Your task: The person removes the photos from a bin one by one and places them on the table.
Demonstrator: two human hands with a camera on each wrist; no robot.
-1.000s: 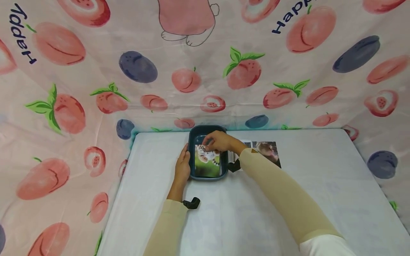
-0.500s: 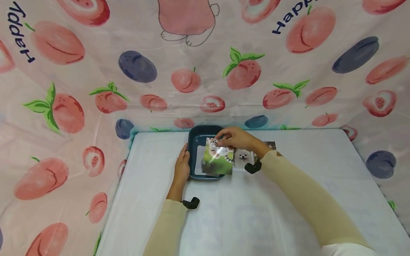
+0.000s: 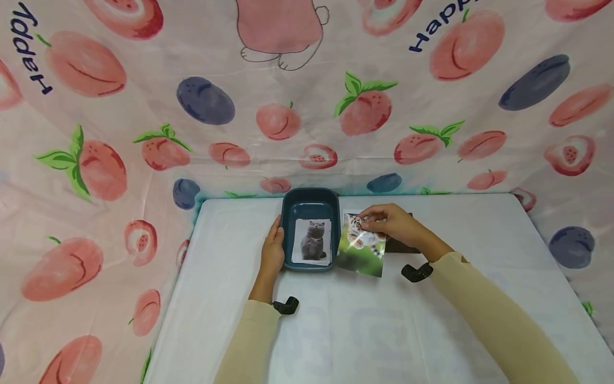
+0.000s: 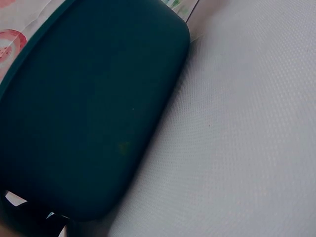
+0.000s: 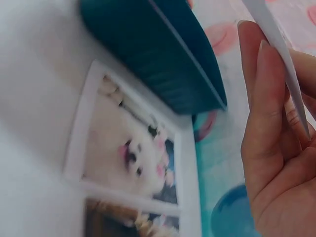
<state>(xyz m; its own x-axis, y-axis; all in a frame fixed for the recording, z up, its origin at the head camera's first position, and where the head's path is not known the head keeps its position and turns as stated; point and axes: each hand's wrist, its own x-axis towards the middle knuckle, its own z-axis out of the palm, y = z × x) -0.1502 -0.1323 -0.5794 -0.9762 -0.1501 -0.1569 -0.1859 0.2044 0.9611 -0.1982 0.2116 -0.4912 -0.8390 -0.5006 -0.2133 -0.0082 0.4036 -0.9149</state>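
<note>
My right hand [image 3: 395,224] pinches a photo card of a white tiger cub [image 3: 360,250] by its upper right part, just right of the blue-green tray [image 3: 310,195]. In the right wrist view the card [image 5: 276,47] shows edge-on between thumb and fingers. My left hand [image 3: 273,250] rests along the tray's left side with fairly straight fingers. Inside the tray lies a photo card of a grey cat [image 3: 314,242], with white card edges around it. A white fluffy dog card [image 5: 126,153] lies beside the tray; the tiger card mostly covers it in the head view.
A darker photo card [image 3: 403,246] lies right of the dog card, partly behind my right hand. White cloth covers the table [image 3: 345,330]. A fruit-printed curtain [image 3: 288,154] hangs close behind the tray.
My right hand has lifted the tiger card out of the tray and carried it right, over the dog card. The grey cat card now shows in the tray. My left hand has stayed put.
</note>
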